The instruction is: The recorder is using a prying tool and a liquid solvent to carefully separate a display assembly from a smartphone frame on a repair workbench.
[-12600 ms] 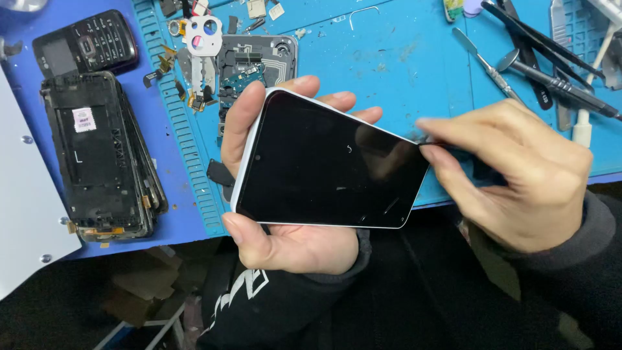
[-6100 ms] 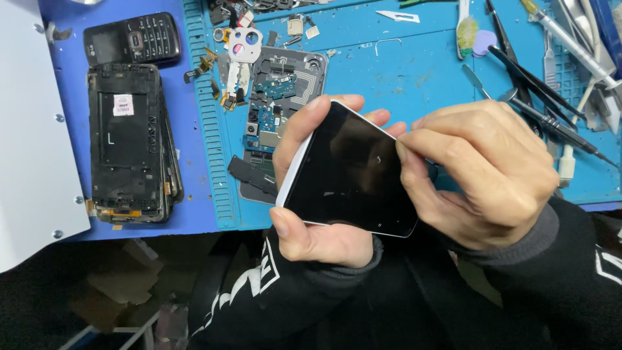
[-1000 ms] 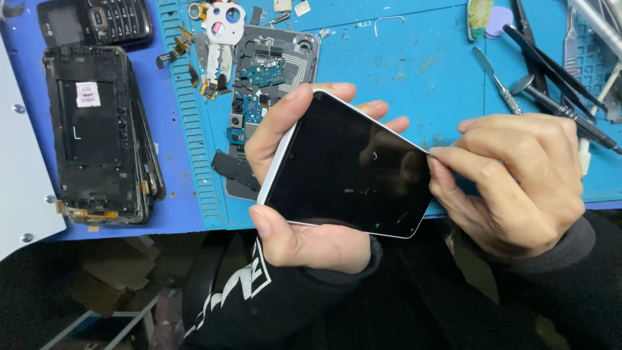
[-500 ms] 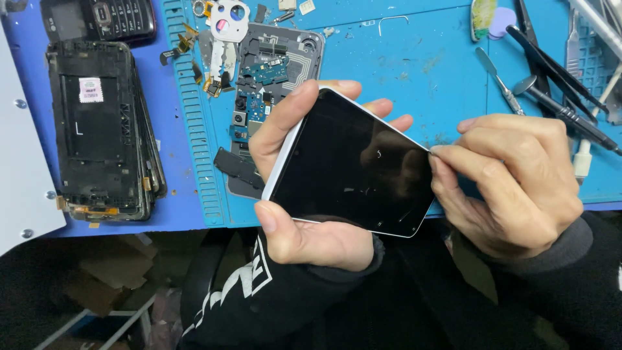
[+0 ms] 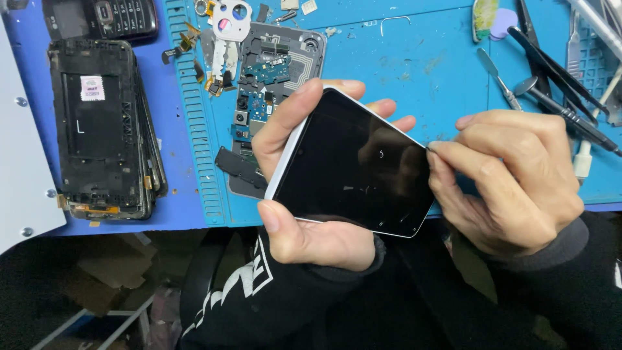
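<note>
Black glass and a pale frame: the phone (image 5: pixel 353 165) lies cradled in the left hand (image 5: pixel 311 227), fingers wrapped round its edges, above the table's near edge. The right hand (image 5: pixel 505 178), at three o'clock, pinches something thin against the screen's rim, seemingly working the edge seam; the next move needs gentle, steady pressure. An opened phone body (image 5: pixel 272 71) lies at eleven o'clock.

Smartphone screen (image 5: pixel 353 165): dark, unlit rectangle with rounded corners in a white frame, tilted, held over the front edge of the blue mat (faint reflections and small specks show on the glass).
Keypad phone display (image 5: pixel 67 14): small dark screen at the top left, partly cut off by the frame edge.
Sticker label (image 5: pixel 92 88): small white square with pink print, on the topmost black phone frame (image 5: pixel 97 126) of the stack at the left.
</note>
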